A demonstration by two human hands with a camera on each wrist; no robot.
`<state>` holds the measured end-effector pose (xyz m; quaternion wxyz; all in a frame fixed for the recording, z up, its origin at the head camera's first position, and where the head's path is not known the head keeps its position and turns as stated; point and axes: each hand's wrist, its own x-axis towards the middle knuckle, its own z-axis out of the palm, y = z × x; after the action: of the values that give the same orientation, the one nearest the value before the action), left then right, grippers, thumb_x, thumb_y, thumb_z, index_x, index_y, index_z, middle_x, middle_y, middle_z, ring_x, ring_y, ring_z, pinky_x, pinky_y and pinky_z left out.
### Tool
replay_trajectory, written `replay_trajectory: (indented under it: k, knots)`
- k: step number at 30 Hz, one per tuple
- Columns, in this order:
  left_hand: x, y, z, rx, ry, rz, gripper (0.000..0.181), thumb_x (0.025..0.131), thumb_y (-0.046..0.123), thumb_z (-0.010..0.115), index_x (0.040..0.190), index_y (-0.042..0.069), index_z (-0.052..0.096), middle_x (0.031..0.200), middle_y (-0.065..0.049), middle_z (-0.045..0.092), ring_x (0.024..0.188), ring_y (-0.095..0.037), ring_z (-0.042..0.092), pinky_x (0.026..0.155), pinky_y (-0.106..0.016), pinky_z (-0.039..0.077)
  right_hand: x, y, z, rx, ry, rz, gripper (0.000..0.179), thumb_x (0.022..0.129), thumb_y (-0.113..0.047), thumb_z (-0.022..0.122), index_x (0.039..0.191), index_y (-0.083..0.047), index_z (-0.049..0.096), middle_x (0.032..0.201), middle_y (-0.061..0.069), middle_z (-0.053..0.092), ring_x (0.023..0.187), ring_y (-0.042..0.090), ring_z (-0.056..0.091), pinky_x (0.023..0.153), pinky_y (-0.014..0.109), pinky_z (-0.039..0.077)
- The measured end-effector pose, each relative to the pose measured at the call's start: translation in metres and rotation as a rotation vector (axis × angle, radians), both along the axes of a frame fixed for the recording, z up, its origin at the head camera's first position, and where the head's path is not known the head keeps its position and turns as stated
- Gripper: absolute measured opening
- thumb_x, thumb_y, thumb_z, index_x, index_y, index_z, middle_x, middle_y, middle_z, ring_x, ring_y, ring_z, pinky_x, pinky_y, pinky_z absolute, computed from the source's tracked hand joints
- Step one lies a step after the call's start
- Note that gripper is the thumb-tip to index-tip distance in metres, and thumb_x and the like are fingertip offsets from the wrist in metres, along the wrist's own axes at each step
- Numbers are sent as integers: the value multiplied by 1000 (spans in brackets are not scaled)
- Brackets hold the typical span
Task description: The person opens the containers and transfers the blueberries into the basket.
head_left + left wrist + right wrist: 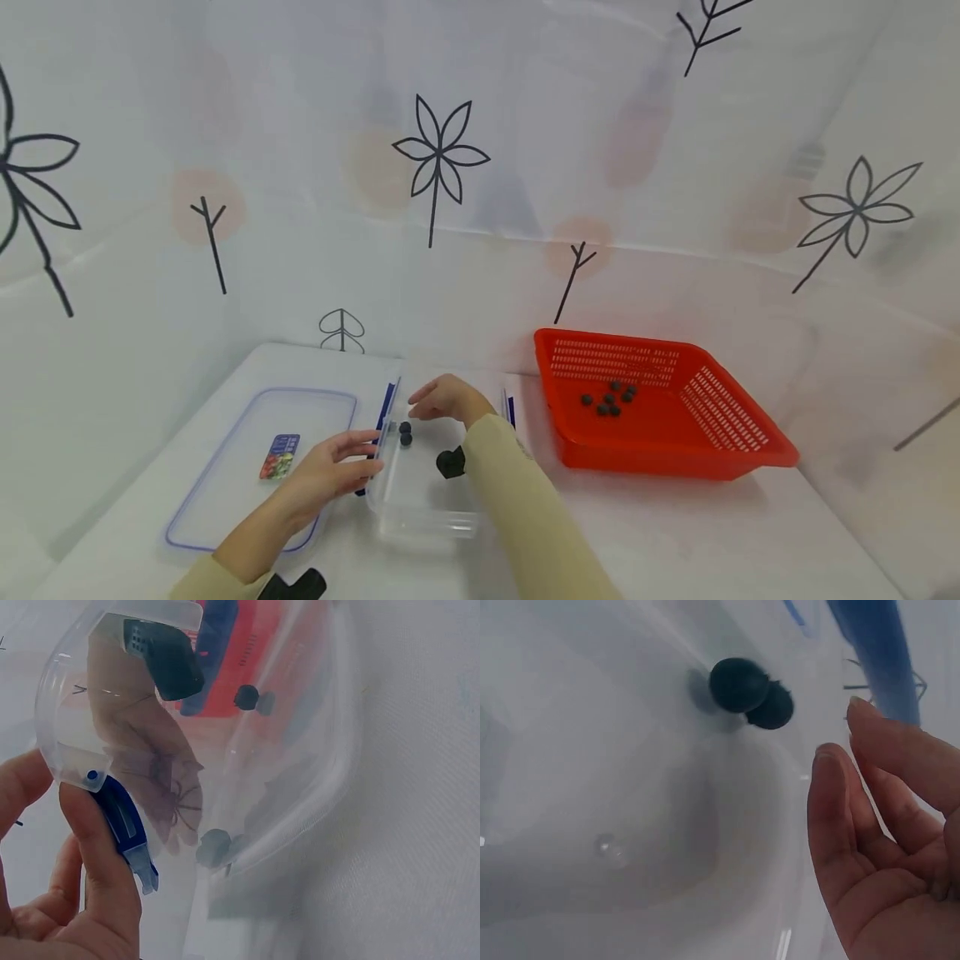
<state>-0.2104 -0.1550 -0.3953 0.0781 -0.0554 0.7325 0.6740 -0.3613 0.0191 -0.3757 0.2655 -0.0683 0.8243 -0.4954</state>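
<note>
A clear plastic box (pixel 427 523) with blue side latches stands at the middle of the table. My left hand (pixel 330 467) holds its left rim, thumb and fingers at the wall; close up, a blue latch (pixel 126 821) hangs beside those fingers. Inside the box, near the left wall, lie small dark round balls (pixel 406 433), touching each other in the right wrist view. My right hand (pixel 450 400) hovers over the far part of the box, fingers loosely bent, nothing between thumb and fingertips (pixel 830 769).
A red basket (pixel 675 454) at the right holds several small dark balls (pixel 609 400). Flat on the left lies a clear lid (pixel 217 492) with a blue-edged seal and a colourful label (pixel 280 456). Behind the table hangs a white patterned cloth (pixel 480 283).
</note>
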Motion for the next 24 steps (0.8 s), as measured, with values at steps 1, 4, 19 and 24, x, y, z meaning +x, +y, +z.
replay_trajectory:
  k: [1, 4, 19, 24]
  knots:
    - [-1, 1, 0, -1, 1, -5, 56, 80, 17, 74, 130, 3, 51, 122, -16, 54, 95, -21, 59, 84, -38, 52, 0, 2, -2, 26, -3, 18, 23, 80, -2, 70, 103, 1, 69, 92, 6, 67, 80, 17, 62, 86, 34, 51]
    - [-1, 1, 1, 0, -2, -13, 54, 82, 14, 72, 130, 4, 51, 121, -15, 55, 94, -21, 59, 84, -38, 52, -1, 4, -9, 55, -3, 75, 21, 80, 3, 68, 101, 2, 69, 92, 7, 67, 78, 16, 61, 82, 32, 52]
    - [-2, 0, 5, 2, 3, -9, 53, 82, 12, 71, 130, 3, 50, 121, -15, 53, 94, -21, 59, 84, -38, 52, 7, -10, -7, 227, 72, 212, 12, 81, 0, 69, 92, -2, 72, 84, 4, 66, 75, 17, 59, 77, 30, 53]
    - [-3, -1, 4, 18, 1, -17, 55, 82, 13, 72, 130, 3, 49, 121, -15, 52, 93, -20, 59, 84, -37, 52, 8, -13, 4, 202, 5, 202, 11, 81, -3, 71, 91, 0, 71, 83, 6, 68, 74, 18, 62, 78, 30, 54]
